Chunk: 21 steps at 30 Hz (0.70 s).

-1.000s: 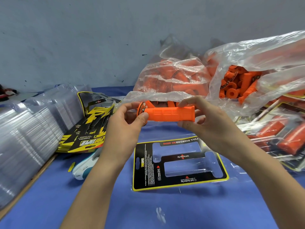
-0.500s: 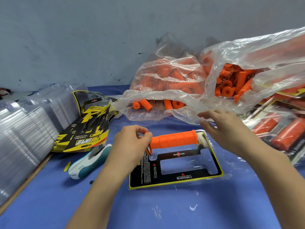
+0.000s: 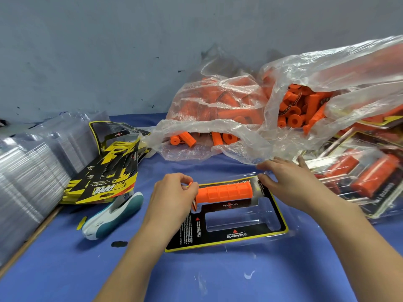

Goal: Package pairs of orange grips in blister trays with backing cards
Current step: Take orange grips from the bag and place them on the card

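One orange grip (image 3: 224, 192) is now seated, or very nearly seated, in the far cavity of the blister tray (image 3: 268, 216), which lies on its black-and-yellow backing card (image 3: 226, 240) on the blue table (image 3: 196, 277). A second ago the same grip was held up in the air between both hands, clear of the tray; half a second ago it had been brought down to the tray's far edge. It has since been lowered into the cavity. Whether it is pressed fully home cannot be confirmed, as the clear plastic is hard to read.

The left hand (image 3: 174, 192) is curled at the flanged end of the grip, which is pinched between thumb and fingers. The right hand (image 3: 287, 184) has been released from the grip; its fingers are spread and nearly straight, resting on the tray's far right corner, with nothing grasped.

The near cavity (image 3: 239, 221) is observed to be vacant. It is judged that the pair is half loaded and that a second grip must be drawn from the open plastic bag (image 3: 218, 136) of loose grips behind the tray.

Also noted: a stack of spare cards (image 3: 104, 182) and empty clear trays (image 3: 32, 171) at left, a stapler (image 3: 113, 214) beside the cards, and finished packs (image 3: 359, 175) at right.
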Tool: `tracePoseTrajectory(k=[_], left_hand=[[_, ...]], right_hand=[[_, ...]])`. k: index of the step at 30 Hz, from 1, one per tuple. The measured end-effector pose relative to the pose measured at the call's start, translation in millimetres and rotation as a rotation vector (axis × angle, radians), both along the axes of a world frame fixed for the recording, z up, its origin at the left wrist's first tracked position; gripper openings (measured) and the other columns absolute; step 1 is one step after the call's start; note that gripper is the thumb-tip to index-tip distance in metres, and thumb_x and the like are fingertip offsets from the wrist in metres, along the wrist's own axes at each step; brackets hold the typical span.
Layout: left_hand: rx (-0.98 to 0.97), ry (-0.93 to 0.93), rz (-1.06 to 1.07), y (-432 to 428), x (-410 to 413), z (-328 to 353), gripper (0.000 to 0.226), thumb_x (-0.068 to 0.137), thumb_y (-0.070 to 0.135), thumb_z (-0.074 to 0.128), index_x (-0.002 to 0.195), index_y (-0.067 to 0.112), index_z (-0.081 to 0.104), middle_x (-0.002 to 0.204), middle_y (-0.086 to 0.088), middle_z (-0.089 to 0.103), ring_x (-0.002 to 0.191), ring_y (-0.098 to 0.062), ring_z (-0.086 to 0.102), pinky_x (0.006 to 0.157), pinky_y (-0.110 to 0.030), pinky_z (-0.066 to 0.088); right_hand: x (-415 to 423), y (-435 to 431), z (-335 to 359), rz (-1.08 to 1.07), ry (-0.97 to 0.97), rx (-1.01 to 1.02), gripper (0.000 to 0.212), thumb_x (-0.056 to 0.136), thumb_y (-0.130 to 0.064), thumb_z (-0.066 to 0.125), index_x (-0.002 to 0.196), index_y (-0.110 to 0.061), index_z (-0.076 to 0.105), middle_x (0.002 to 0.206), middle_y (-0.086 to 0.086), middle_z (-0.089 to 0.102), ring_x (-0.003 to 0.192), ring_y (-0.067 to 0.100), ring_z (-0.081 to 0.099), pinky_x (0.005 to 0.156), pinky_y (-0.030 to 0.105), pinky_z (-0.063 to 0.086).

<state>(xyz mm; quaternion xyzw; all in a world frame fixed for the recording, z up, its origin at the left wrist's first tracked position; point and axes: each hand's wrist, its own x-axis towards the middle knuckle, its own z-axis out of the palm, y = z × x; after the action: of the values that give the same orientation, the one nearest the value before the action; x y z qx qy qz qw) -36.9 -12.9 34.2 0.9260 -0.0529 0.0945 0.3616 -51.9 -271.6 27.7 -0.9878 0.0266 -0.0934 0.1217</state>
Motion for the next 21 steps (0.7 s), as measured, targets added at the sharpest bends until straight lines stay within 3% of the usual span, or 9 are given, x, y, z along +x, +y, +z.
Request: tracePoseTrajectory(k=[2,4,14,18,21], left_hand=[[0.019,0.007,0.029,-0.5,1.1,-0.5,0.01,0.091,0.034,0.061,0.092,0.029,0.07,0.055,0.015,0.062,0.063,0.011,0.055,0.049,-0.009,0.035],[0.031,0.004,0.047,-0.7,2.1,-1.5,0.014,0.091,0.036,0.06,0.096,0.028,0.071,0.061,0.017,0.06,0.064,0.012,0.051,0.052,-0.007,0.031],[0.064,0.038,0.046,-1.8,-0.9,-3.6,0.021,0.093,0.04,0.06,0.106,0.025,0.069,0.078,0.014,0.06,0.077,-0.003,0.056,0.057,-0.018,0.038],[0.093,0.08,0.011,-1.6,-2.1,-6.0,0.027,0.093,0.043,0.059,0.108,0.024,0.069,0.089,0.01,0.065,0.099,-0.015,0.061,0.075,-0.03,0.046],[0.156,0.043,0.006,-1.7,-4.6,-5.7,0.026,0.094,0.044,0.056,0.101,0.022,0.07,0.095,0.004,0.069,0.099,-0.019,0.061,0.082,-0.036,0.049]], right_hand=[[0.3,0.0,-0.7,-0.001,-0.001,-0.001,0.033,0.101,-0.04,0.038,0.13,-0.033,0.052,0.133,-0.01,0.056,0.13,0.014,0.045,0.12,0.053,0.002],[0.2,0.3,-0.9,-0.003,-0.006,-0.014,0.031,0.101,-0.04,0.04,0.129,-0.033,0.053,0.13,-0.011,0.058,0.129,0.015,0.046,0.119,0.053,0.003],[-4.2,3.9,0.4,0.007,-0.056,-0.025,0.029,0.1,-0.044,0.042,0.125,-0.039,0.056,0.122,-0.008,0.057,0.126,0.021,0.045,0.12,0.05,0.003],[-4.2,4.4,-0.2,0.002,-0.054,-0.033,0.028,0.101,-0.044,0.042,0.125,-0.039,0.055,0.123,-0.008,0.056,0.126,0.022,0.045,0.12,0.05,0.004],[-4.2,4.9,0.2,-0.002,-0.05,-0.047,0.03,0.101,-0.043,0.04,0.127,-0.039,0.055,0.126,-0.008,0.056,0.127,0.023,0.043,0.12,0.049,0.004]])
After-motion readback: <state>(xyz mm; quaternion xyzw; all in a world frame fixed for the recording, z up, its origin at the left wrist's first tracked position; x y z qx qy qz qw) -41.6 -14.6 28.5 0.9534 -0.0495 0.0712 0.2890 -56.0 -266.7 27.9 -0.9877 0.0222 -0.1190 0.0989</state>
